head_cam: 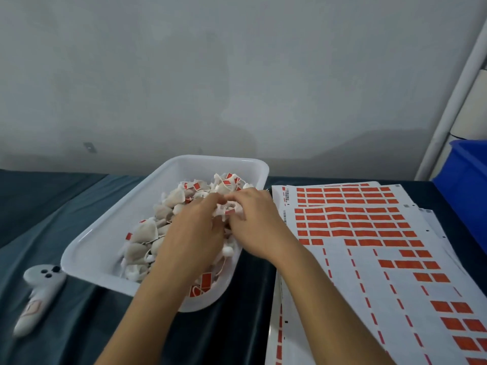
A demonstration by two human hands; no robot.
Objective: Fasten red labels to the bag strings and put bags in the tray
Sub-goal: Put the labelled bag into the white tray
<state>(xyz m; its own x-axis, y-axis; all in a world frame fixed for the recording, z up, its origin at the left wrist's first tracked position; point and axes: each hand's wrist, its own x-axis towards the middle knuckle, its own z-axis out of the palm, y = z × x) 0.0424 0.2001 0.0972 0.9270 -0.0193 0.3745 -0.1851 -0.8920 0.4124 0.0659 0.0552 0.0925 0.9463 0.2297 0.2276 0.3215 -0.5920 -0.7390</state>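
A white plastic tray (105, 248) sits at the centre of the dark table, heaped with small white bags (143, 234) on strings, several with red labels. Both hands hover over the heap's right side. My left hand (196, 227) and my right hand (254, 222) meet fingertip to fingertip, pinching a small red label (229, 212) and the bag string between them. The bag they work on is mostly hidden under the fingers. Sheets of red labels (369, 233) lie to the right of the tray, with many labels peeled off.
A white handheld device (39, 293) with black buttons lies on the table left of the tray. A blue plastic bin (466, 180) stands at the right edge. A grey wall runs behind the table. Dark cloth covers the tabletop.
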